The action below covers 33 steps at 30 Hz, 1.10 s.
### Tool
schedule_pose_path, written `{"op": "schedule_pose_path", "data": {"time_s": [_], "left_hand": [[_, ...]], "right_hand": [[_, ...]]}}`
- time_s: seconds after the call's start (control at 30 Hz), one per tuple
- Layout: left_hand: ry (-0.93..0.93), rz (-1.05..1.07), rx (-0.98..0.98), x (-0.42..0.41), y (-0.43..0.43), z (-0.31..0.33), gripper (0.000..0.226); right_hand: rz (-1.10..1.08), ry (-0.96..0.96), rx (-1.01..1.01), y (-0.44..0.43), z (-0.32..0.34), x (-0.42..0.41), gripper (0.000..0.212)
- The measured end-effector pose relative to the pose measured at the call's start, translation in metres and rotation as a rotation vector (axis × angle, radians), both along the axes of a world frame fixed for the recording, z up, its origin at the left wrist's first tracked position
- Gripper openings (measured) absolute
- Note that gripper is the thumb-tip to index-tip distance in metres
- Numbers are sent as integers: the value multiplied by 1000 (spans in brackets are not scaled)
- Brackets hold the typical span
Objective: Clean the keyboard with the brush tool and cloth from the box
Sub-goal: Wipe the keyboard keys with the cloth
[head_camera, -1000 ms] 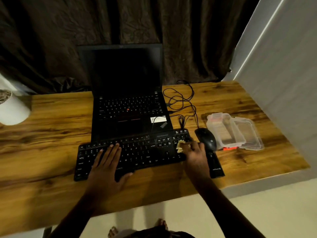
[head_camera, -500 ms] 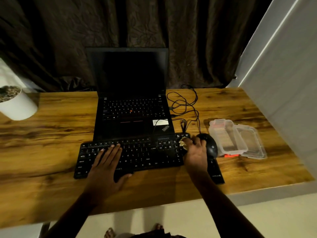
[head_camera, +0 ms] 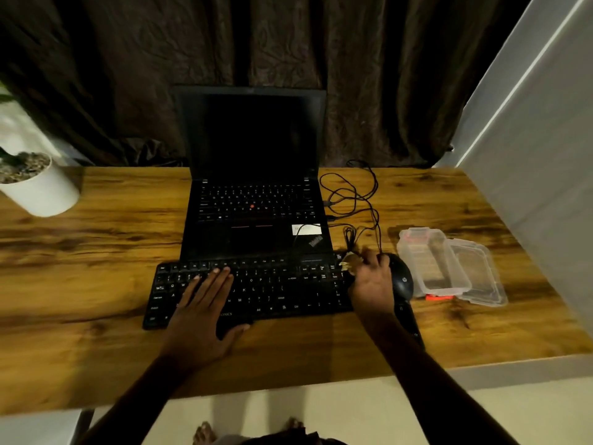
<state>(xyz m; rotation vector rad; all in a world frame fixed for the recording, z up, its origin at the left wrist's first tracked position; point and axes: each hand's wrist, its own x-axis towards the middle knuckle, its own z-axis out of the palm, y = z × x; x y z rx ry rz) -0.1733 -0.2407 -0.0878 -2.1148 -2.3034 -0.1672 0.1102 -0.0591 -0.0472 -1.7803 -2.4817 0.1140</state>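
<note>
A black keyboard (head_camera: 276,284) lies on the wooden desk (head_camera: 96,252) in front of a laptop. My left hand (head_camera: 205,306) rests flat on the keyboard's left half with straight fingers. My right hand (head_camera: 372,284) pinches a small pale cloth (head_camera: 348,261) at the keyboard's top right corner. A clear plastic box (head_camera: 433,261) stands open to the right, its lid (head_camera: 481,274) beside it. An orange piece (head_camera: 439,297) peeks out below the box. A black stick-shaped tool (head_camera: 412,319) lies under my right wrist, partly hidden.
A black laptop (head_camera: 256,194) stands open behind the keyboard. A black mouse (head_camera: 401,277) sits right of my right hand, its cables (head_camera: 353,194) looped behind. A white plant pot (head_camera: 35,184) stands at the far left. A white wall (head_camera: 529,155) borders the right.
My right hand has slid the cloth up the keyboard's right end to the top corner. My left hand has stayed flat on the keys. The camera has tilted.
</note>
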Motion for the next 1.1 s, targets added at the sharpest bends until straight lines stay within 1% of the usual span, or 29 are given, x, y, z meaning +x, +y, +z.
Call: {"op": "schedule_pose_path", "data": {"time_s": [0.03,0.1,0.17,0.2,0.27,0.37,0.43,0.53,0.57,0.63,0.7,0.77,0.87,0.9,0.93,0.97,1.0,1.03,1.1], "left_hand": [[-2,1,3,0,0,0,99],[-12,4,5,0,0,1,99],[-14,2,0,0,0,1,99],[-14,2,-1,0,0,1,99],[-16,2,0,0,0,1,100],[-14,1,0,0,0,1,100],[-18,0,2,0,0,1,99],[-23,1,5,0,0,2,99],[-24,2,7,0,0,2,99],[-27,7,12,0,0,2,98],[-22,2,14,0,0,2,98],[-20,-5,18,0,0,2,98],[-29,-4,22,1,0,3,98],[-31,-1,17,1,0,4,98],[-31,2,12,1,0,4,98],[-34,2,10,2,0,4,98],[-36,2,14,2,-1,4,98],[-33,3,20,3,-1,3,98],[-26,6,32,3,-2,2,97]], "right_hand": [[8,-26,-33,-4,0,-9,70],[96,-34,-78,-16,2,-25,71],[197,-24,-77,-20,4,-27,69],[208,-17,-68,-16,3,-24,66],[111,10,-78,1,0,-10,62],[-17,-60,-118,14,-2,3,77],[-21,-17,-136,3,-1,-7,76],[93,172,-180,-27,3,-37,59],[138,185,-186,-37,6,-47,59],[209,131,-131,-52,5,-62,61],[232,110,-103,-53,4,-67,60],[243,69,-156,-46,5,-64,66],[280,-78,-203,-32,14,-50,79],[261,-74,-206,-27,17,-45,78],[241,-69,-183,-21,17,-38,73],[222,-117,-148,-16,18,-30,68],[209,-221,-132,-12,17,-22,69],[181,-298,-151,-11,21,-15,76],[139,-302,-217,-10,25,-9,85]]}}
